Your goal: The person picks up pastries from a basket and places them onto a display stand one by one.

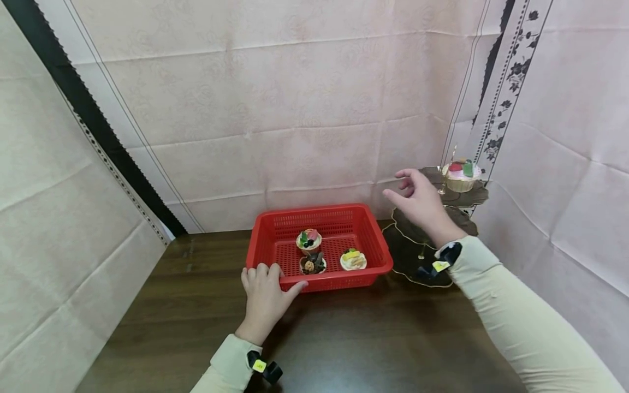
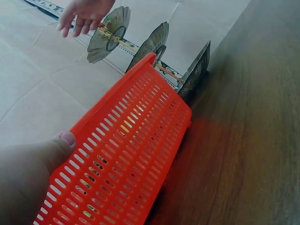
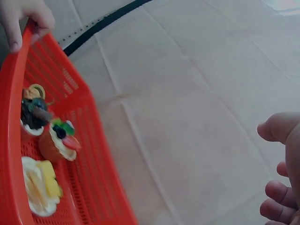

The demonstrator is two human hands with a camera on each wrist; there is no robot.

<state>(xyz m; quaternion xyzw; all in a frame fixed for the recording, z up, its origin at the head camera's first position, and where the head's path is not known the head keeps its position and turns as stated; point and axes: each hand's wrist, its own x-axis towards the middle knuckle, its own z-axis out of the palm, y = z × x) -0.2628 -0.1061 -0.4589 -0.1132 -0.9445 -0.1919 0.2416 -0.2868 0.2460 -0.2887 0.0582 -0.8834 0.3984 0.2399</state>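
My left hand [image 1: 265,297] grips the front left corner of a red plastic basket [image 1: 339,281], thumb outside and fingers over the rim. Three cupcakes lie in the basket: one with pink and green topping [image 1: 309,240], one with dark topping [image 1: 313,264] and one with yellow topping [image 1: 353,260]. My right hand [image 1: 417,202] hovers with nothing in it, fingers spread and slightly bent, left of the top tier of a dark stand [image 1: 462,197]. On that tier sits another cupcake [image 1: 461,176] with red and green topping.
The three-tier stand has wavy, gold-edged plates, the lowest plate [image 1: 417,267] close to the basket's right side. A brown wooden table [image 1: 196,327] lies beneath. Pale cloth [image 1: 314,109] hangs behind and on both sides.
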